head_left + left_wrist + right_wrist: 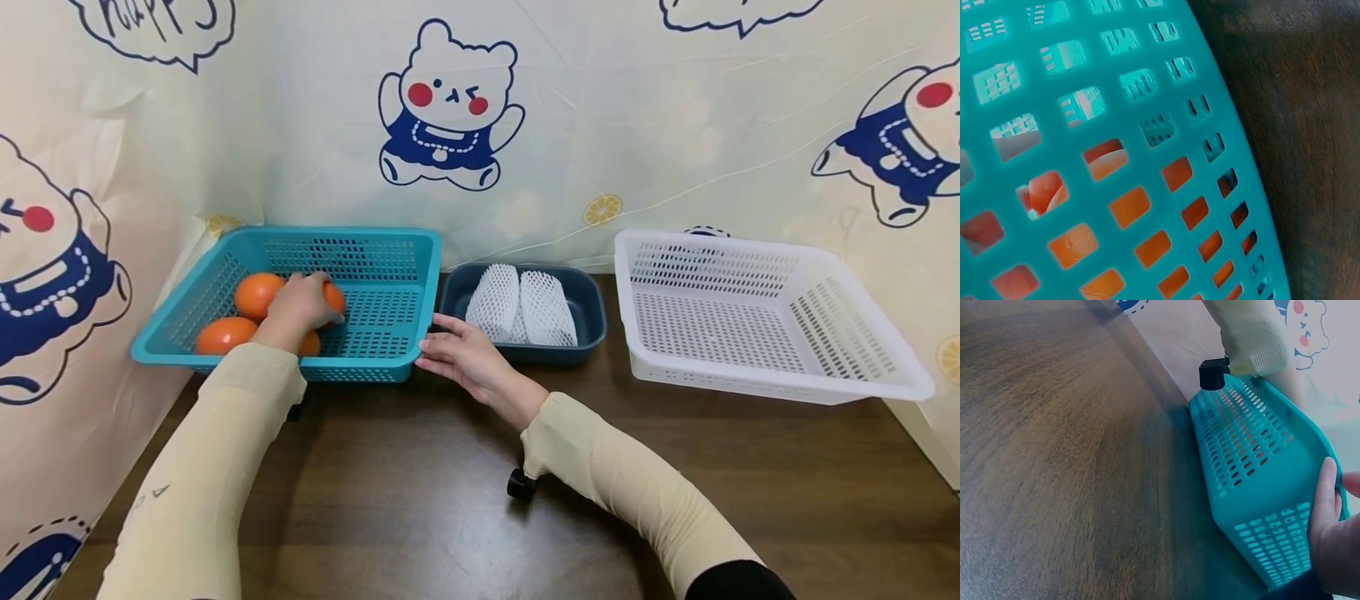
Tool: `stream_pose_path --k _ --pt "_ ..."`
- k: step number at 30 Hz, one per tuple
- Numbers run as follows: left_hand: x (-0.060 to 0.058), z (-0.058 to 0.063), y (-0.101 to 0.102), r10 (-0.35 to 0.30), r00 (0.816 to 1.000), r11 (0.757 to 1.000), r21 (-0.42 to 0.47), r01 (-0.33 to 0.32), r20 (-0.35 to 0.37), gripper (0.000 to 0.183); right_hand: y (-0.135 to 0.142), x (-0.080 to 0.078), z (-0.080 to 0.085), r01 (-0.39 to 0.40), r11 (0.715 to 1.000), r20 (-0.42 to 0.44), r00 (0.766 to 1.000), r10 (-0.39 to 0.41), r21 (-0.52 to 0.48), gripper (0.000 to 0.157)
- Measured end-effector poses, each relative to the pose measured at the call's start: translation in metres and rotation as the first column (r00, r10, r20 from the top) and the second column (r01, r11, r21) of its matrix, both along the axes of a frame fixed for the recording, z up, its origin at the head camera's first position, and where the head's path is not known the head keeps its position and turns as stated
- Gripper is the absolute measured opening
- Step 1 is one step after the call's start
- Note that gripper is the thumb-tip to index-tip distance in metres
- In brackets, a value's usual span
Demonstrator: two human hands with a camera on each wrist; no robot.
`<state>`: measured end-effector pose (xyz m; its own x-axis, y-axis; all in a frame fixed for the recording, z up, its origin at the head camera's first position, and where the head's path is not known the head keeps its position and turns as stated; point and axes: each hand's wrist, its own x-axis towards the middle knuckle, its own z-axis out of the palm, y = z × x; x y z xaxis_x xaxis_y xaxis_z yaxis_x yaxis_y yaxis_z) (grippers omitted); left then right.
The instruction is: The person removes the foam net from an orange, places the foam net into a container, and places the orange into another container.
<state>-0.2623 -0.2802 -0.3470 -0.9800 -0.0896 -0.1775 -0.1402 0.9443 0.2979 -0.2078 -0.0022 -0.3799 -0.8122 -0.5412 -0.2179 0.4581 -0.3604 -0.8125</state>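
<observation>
My left hand (303,304) reaches into the teal basket (386,367), its fingers curled round an orange (335,302). Beside it in the basket lie other oranges (258,294), one partly hidden under the wrist. Through the basket's slots in the left wrist view, orange peel (1130,207) shows, but the hand's grip is hidden there. My right hand (468,358) holds the basket's near right corner, with fingers on both sides of the rim. In the right wrist view a straight finger (1324,497) lies along the outer wall.
A dark blue tray (551,354) with white foam net sleeves (547,308) stands just right of the teal basket. Farther right is a white basket (750,379). All stand on a brown wooden table (420,492), against a bear-printed sheet (300,125).
</observation>
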Motion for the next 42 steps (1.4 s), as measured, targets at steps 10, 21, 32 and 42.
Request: stream_pose_path --k 10,21,32,42 --pt "0.001 0.003 0.004 0.002 1.000 1.000 -0.002 -0.002 0.025 0.080 -0.001 -0.001 -0.001 0.009 1.000 0.009 1.000 -0.009 -0.004 0.059" --pt "0.002 0.003 0.003 0.013 1.000 1.000 0.012 -0.013 0.026 0.088 -0.001 0.000 0.000 0.012 1.000 0.012 1.000 -0.012 0.002 0.059" --pt "0.007 0.006 0.004 0.012 1.000 1.000 0.009 -0.012 -0.018 0.083 -0.001 0.000 0.004 0.027 0.999 0.021 0.999 -0.028 0.045 0.058" --pt "0.007 0.007 0.004 0.015 0.997 1.000 -0.010 -0.016 -0.071 0.082 0.009 0.001 0.008 -0.034 0.998 0.028 0.999 0.032 0.047 0.050"
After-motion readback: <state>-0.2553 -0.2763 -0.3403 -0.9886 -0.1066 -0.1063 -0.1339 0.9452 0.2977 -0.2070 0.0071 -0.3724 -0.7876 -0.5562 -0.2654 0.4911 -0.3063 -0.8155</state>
